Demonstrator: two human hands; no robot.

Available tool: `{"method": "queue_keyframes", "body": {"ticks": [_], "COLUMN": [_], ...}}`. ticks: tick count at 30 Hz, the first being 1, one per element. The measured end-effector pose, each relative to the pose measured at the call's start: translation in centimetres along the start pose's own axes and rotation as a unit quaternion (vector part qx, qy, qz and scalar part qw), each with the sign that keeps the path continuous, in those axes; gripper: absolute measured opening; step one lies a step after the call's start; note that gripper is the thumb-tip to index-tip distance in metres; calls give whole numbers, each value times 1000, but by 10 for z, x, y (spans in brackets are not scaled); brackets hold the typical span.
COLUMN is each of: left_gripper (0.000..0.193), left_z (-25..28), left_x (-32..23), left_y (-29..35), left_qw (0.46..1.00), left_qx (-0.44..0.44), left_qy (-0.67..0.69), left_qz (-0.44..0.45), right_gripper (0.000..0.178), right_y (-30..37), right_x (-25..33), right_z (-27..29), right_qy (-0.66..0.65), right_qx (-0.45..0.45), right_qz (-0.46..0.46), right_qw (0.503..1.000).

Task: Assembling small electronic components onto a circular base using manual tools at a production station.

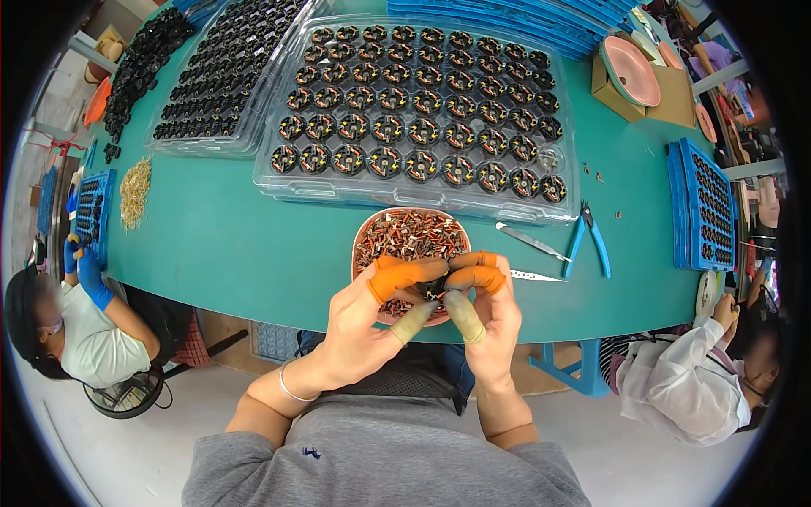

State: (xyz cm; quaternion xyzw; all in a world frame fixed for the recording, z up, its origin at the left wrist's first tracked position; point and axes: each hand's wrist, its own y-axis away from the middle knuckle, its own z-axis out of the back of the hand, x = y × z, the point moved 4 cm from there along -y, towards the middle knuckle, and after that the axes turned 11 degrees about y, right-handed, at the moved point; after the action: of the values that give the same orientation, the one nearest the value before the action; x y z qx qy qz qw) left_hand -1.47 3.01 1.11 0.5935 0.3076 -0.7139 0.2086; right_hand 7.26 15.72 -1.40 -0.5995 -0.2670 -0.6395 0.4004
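Observation:
Over a pink bowl (465, 235) heaped with small copper-coloured and dark pieces, both my hands meet in front of my body. My left hand (359, 325) and my right hand (492, 325) pinch a small round black part (433, 289) from its two sides. Fingertips cover most of it; a little red and yellow shows. Orange finger cots cover some of my fingers, and pale yellow-green ones cover my thumbs. Beyond the bowl, a clear plastic tray (397, 196) carries rows of round black parts with coppery and yellow bits.
Tweezers (532, 242), a perforated metal tool (541, 276) and blue-handled pliers (586, 241) lie right of the bowl. Another filled tray (203, 145), a black heap (144, 59) and a pile of thin yellowish pieces (135, 193) occupy the left. People sit at both sides, beside blue trays (684, 207).

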Motion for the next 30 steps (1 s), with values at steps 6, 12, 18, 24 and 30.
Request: {"method": "queue_keyframes", "body": {"ticks": [6,12,18,24,30], "left_gripper": [40,39,40,40,39], "left_z": [2,-1,-3,-2,-3], "left_x": [-2,14,10,13,6], "left_y": [-3,1,0,2,2], "left_qw": [996,942,929,941,950], "left_qx": [1,-64,-82,-90,-96], "left_qy": [87,308,333,302,277], "left_qz": [33,115,141,126,108], "right_gripper": [16,24,25,23,23], "right_y": [2,9,8,7,5], "right_x": [2,-7,5,8,12], "right_z": [-4,-6,0,0,3], "right_qy": [-33,-18,180,250,216], "right_qx": [-13,-24,-62,-77,-56], "right_qz": [-50,1,129,182,192], "right_qw": [998,1000,973,948,956]}}
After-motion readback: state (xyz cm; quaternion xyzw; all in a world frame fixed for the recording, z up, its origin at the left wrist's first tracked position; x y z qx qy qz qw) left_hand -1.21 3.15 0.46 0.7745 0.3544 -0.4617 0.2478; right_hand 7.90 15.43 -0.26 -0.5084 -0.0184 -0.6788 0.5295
